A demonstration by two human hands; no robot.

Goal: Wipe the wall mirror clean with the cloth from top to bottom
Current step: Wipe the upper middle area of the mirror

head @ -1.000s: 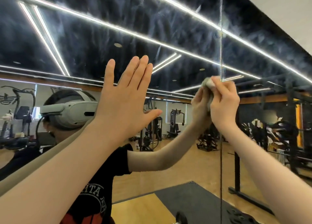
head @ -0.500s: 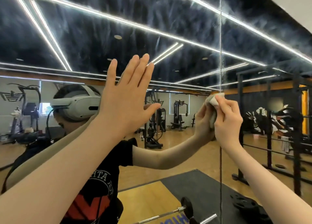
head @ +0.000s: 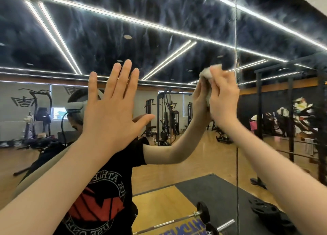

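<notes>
— Mirror (head: 159, 31) first: where is it?
— Straight ahead, filling the wall, streaky across its upper part, with a vertical seam (head: 235, 39) at right.
— And the cloth (head: 208, 78)?
— Bunched up, pressed to the glass just left of the seam by the right hand (head: 223, 100), whose fingers (head: 216, 75) are closed over it.
— The left hand (head: 111, 110)?
— Raised, palm toward the glass, fingers (head: 124, 75) straight and close together, thumb spread, holding nothing. Whether it touches the glass, I can't tell.
</notes>
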